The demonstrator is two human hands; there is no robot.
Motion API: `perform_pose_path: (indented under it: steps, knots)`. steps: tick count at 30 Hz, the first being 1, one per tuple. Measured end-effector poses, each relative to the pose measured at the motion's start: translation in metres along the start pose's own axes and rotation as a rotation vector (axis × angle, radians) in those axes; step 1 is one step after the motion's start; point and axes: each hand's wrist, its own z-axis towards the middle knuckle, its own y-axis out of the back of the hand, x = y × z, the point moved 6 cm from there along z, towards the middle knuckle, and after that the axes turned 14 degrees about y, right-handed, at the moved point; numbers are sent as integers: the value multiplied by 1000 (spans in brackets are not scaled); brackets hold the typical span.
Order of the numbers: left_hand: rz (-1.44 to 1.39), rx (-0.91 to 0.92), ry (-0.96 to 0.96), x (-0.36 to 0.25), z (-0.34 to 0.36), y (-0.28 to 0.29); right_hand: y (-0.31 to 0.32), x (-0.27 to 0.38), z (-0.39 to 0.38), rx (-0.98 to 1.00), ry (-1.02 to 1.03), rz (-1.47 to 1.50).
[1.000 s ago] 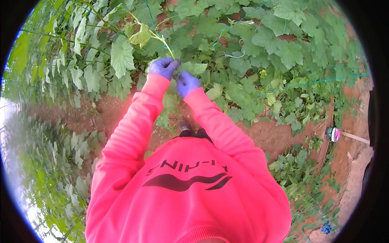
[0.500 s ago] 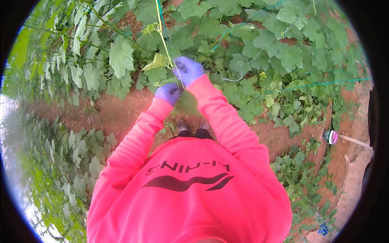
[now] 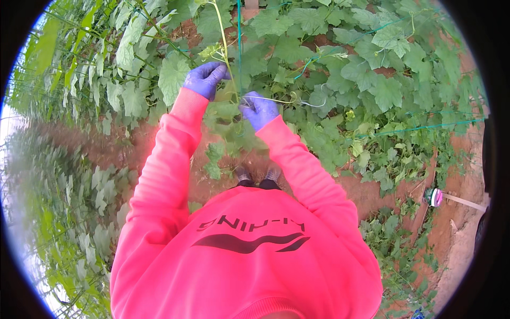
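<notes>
A pale green vine stem point(image 3: 222, 32) rises in front of me beside an upright green string point(image 3: 239, 48). My left hand point(image 3: 205, 81), in a purple glove, is closed on the stem, with a small cluster of young leaves point(image 3: 212, 52) just above its fingers. Lower and to the right, my purple-gloved right hand point(image 3: 258, 110) pinches a thin tendril point(image 3: 279, 100), whose curled end sticks out to the right. Between the hands the string and the stem run close together; whether the right fingers also touch the string is hidden.
Dense broad-leaved vines point(image 3: 297, 42) fill the far side, with more green strings point(image 3: 425, 127) crossing them. Behind me on the left grows another leafy row point(image 3: 85, 212). Brown soil point(image 3: 159, 154) lies between the rows. A round pink-and-white object point(image 3: 435, 197) sits at the right.
My hands were together on the stem and have moved apart. The left went up and grips the stem higher; the right moved down and right, with a tendril in its fingers.
</notes>
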Motion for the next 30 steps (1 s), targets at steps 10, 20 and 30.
perform_pose_path:
  steps: [10, 20, 30]
  knots:
    - [-366, 150, -99, -8, 10, -36, -1, -11, -72, -267, -173, 125]
    - [-176, 347, 172, 109, -23, -77, 56, 5, 1, -135, -338, 449]
    - [-258, 209, 245, 94, -32, -60, 36, 32, 24, 132, -269, 382]
